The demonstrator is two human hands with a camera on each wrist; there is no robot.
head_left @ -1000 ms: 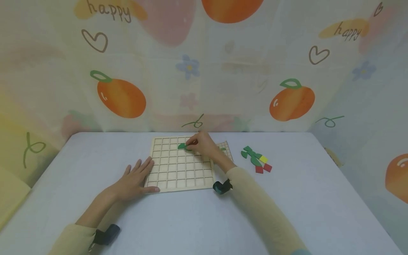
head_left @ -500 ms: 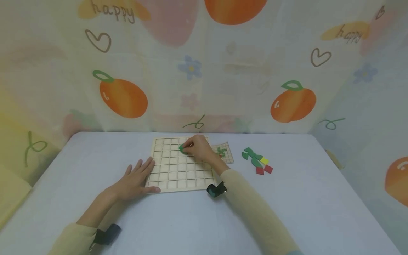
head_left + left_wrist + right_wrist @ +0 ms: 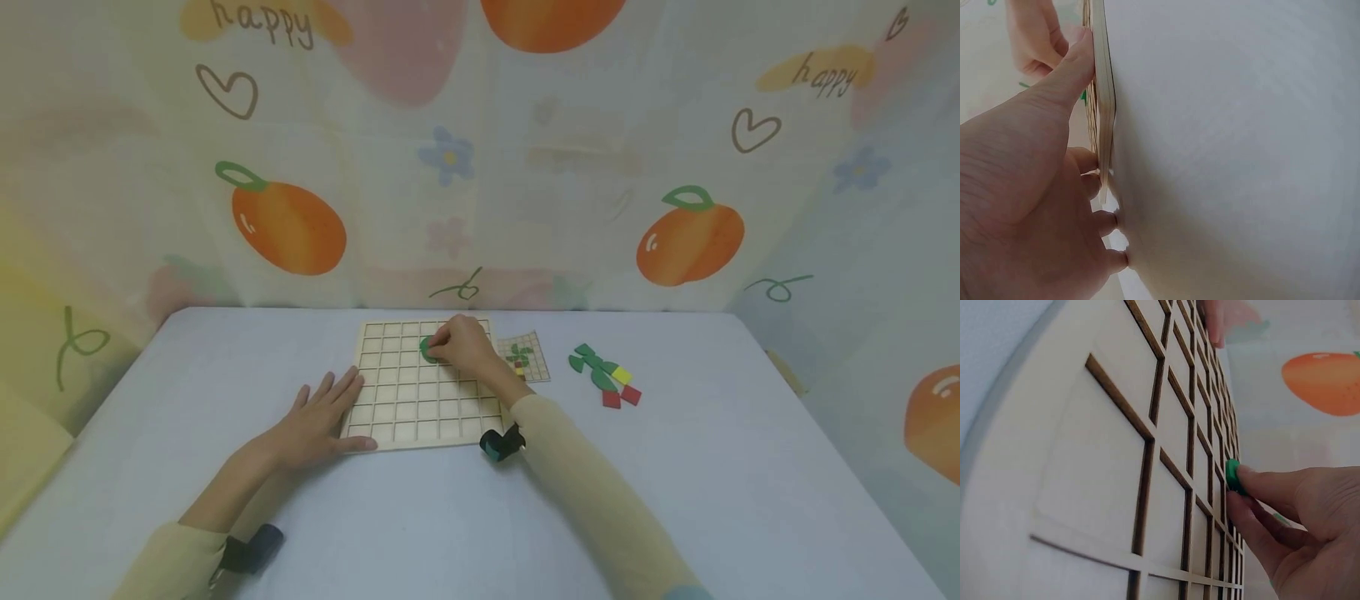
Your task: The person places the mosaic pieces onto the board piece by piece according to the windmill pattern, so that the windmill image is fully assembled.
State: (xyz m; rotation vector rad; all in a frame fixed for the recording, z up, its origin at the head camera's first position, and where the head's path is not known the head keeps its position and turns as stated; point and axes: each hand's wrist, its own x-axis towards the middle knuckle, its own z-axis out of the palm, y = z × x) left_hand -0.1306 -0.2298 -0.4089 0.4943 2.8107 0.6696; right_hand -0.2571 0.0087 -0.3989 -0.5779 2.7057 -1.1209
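While the white table [image 3: 397, 525] bears the board [image 3: 425, 412], printed drapes [image 3: 525, 217] hang.

The gridded board [image 3: 1094, 462] looks like matt wood, the backdrop [image 3: 510, 208] like cloth, the green piece [image 3: 1233, 475] smooth.

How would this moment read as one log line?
right hand: pinches green piece at grid board; left hand: touches board edge; card: right of board; loose pieces: right of card
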